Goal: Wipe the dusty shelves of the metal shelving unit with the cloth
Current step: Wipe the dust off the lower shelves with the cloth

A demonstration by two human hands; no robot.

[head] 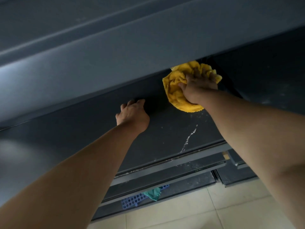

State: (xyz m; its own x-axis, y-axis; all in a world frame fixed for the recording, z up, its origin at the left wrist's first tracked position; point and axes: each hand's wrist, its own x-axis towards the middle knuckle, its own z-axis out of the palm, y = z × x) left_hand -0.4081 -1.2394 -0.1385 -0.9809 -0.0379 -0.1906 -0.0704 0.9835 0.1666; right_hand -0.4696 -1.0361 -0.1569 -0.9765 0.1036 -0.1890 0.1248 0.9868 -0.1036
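Observation:
A dark grey metal shelf (pixel 165 134) fills the middle of the head view, with a higher shelf (pixel 99 63) overhanging it. My right hand (pixel 198 86) presses a bunched yellow cloth (pixel 175 90) flat on the shelf near its back, under the edge of the higher shelf. My left hand (pixel 132 114) rests on the same shelf to the left of the cloth, fingers spread and holding nothing. A pale streak of dust or wet (pixel 188 139) runs from below the cloth toward the shelf's front edge.
Lower shelves (pixel 165 177) step out below the front edge, speckled with pale dust. A blue perforated basket (pixel 135 199) with a teal cloth (pixel 153 194) lies on the bottom shelf. Beige floor tiles (pixel 198 212) show beneath.

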